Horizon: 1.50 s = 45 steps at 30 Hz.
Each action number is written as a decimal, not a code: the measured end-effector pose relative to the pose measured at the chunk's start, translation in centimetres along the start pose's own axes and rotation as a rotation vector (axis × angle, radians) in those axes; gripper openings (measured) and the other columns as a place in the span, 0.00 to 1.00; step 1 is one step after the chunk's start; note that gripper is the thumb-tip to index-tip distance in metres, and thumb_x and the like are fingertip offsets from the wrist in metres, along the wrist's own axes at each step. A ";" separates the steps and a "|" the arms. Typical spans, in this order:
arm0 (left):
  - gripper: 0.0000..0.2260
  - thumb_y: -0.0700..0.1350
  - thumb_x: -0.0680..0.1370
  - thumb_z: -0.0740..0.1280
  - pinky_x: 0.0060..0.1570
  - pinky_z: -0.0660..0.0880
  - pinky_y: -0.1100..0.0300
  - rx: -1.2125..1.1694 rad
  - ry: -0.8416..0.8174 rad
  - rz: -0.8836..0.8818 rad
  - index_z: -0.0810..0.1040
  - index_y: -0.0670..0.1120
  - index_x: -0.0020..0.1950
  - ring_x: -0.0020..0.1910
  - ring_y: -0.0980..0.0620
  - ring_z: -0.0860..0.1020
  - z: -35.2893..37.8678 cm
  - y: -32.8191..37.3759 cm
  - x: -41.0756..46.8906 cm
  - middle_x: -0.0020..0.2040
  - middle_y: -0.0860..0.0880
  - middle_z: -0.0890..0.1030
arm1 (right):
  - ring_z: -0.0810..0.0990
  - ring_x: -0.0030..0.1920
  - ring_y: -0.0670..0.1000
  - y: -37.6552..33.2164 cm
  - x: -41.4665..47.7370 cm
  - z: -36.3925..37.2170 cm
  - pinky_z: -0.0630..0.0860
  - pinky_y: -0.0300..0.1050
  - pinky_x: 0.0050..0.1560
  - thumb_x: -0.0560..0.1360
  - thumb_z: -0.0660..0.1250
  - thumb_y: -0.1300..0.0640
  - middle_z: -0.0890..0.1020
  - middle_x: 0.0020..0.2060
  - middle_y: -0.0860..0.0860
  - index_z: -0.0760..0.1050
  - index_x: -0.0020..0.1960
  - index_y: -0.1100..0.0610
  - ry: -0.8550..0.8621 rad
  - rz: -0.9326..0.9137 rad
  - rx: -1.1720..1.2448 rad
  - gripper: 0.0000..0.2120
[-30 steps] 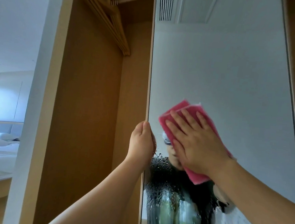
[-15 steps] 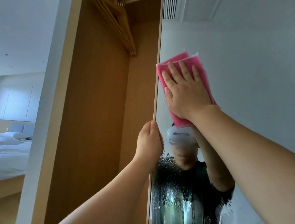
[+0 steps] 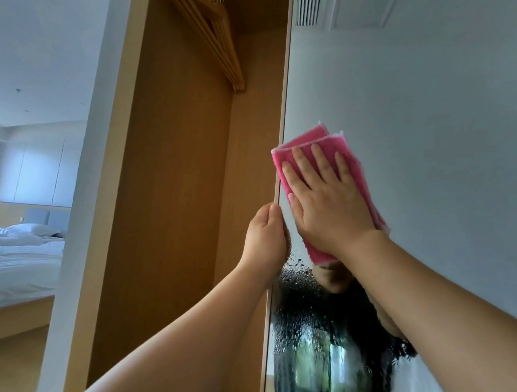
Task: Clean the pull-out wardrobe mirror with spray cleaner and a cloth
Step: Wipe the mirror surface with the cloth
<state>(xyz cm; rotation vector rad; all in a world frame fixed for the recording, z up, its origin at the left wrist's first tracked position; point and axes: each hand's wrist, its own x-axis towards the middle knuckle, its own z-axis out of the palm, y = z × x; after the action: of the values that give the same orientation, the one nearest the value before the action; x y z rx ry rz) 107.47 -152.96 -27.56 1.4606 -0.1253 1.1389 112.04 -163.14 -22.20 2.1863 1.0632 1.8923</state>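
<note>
The tall pull-out mirror (image 3: 427,116) fills the right half of the view, its left edge running down the middle. My right hand (image 3: 327,204) lies flat on a folded pink cloth (image 3: 304,147), pressing it against the glass near the left edge. My left hand (image 3: 264,242) grips the mirror's left edge just below the cloth. Spray droplets (image 3: 299,295) cover the glass below both hands. No spray bottle is in view.
An open wooden wardrobe compartment (image 3: 174,189) stands left of the mirror, with several wooden hangers (image 3: 211,34) on a rail at the top. Further left, a bed with white linen (image 3: 8,256) shows through the doorway.
My right hand slid the pink cloth up the glass, then back down to just above my left hand. My left hand kept its grip on the mirror's edge.
</note>
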 end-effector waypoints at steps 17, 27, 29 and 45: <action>0.17 0.51 0.83 0.56 0.55 0.78 0.51 -0.169 -0.095 -0.167 0.84 0.49 0.48 0.52 0.47 0.83 -1.9 -1.9 -2.6 0.47 0.45 0.86 | 0.47 0.78 0.60 -5.2 -9.8 2.3 0.45 0.61 0.76 0.81 0.38 0.46 0.55 0.78 0.56 0.54 0.78 0.54 -0.067 -0.025 0.023 0.28; 0.15 0.52 0.83 0.56 0.39 0.66 0.55 0.039 -0.095 -0.326 0.71 0.46 0.42 0.38 0.49 0.66 -4.3 -6.5 -8.1 0.34 0.48 0.69 | 0.49 0.78 0.61 -4.6 -10.6 2.7 0.46 0.62 0.76 0.81 0.44 0.48 0.54 0.77 0.58 0.54 0.78 0.56 -0.023 -0.067 0.115 0.27; 0.16 0.55 0.83 0.55 0.40 0.63 0.53 0.133 -0.138 -0.341 0.72 0.46 0.43 0.38 0.49 0.65 -5.2 -8.4 -9.4 0.36 0.47 0.68 | 0.51 0.77 0.62 -4.2 -10.6 2.6 0.46 0.61 0.76 0.80 0.46 0.49 0.55 0.77 0.59 0.56 0.77 0.56 -0.022 -0.087 0.127 0.27; 0.21 0.61 0.77 0.57 0.44 0.72 0.50 0.242 -0.249 -0.367 0.79 0.46 0.46 0.39 0.48 0.74 -7.1 -11.1 -11.6 0.39 0.44 0.78 | 0.53 0.77 0.64 -4.4 -10.2 2.4 0.43 0.62 0.76 0.81 0.47 0.47 0.58 0.76 0.59 0.58 0.77 0.56 0.006 -0.046 0.064 0.27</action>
<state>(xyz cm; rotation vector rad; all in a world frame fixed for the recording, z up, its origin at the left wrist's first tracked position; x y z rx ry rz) 104.89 -150.17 -44.71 1.7521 0.1092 0.6890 112.10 -164.30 -33.49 2.1709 1.1804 1.8726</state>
